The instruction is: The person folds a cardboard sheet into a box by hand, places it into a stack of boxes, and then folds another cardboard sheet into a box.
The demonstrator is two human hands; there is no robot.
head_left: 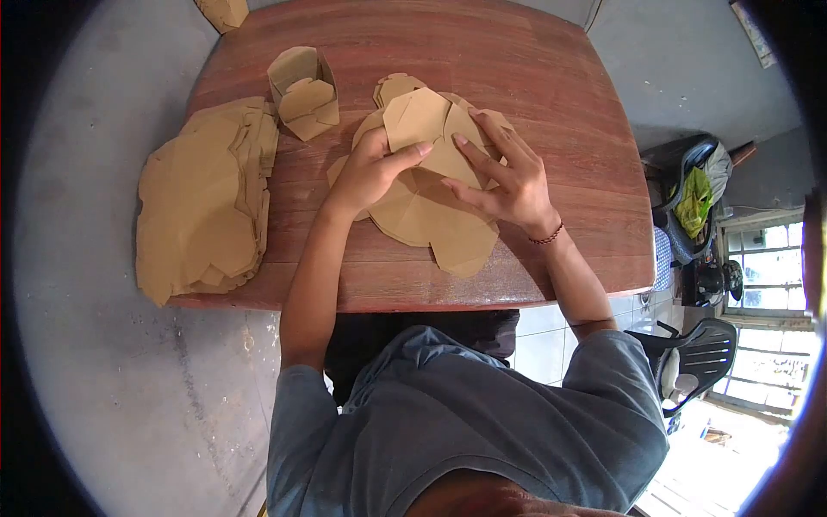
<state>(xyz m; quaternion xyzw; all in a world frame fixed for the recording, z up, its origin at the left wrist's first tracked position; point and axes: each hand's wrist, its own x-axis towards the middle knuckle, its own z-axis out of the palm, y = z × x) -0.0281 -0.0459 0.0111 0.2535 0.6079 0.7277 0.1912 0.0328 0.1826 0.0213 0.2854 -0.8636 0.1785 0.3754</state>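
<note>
Cardboard piece [415, 119], brown and partly folded, lies over a spread of flat cardboard sheets [409, 215] near the middle of the wooden table [586, 164]. The left hand [366, 171] has its grip closed on the left edge of the piece, thumb on top and the other fingers curled, their tips hidden. The right hand [514, 179] has an open grip, its fingers spread and resting on the right side of the cardboard, thumb apart from them and nearer the body. A dark braided bracelet [548, 235] circles the right wrist. Beyond the left forearm, a thick stack of flat cardboard [194, 194] sits at the table's left edge, and a folded cardboard box [310, 99] stands just beside its far end.
</note>
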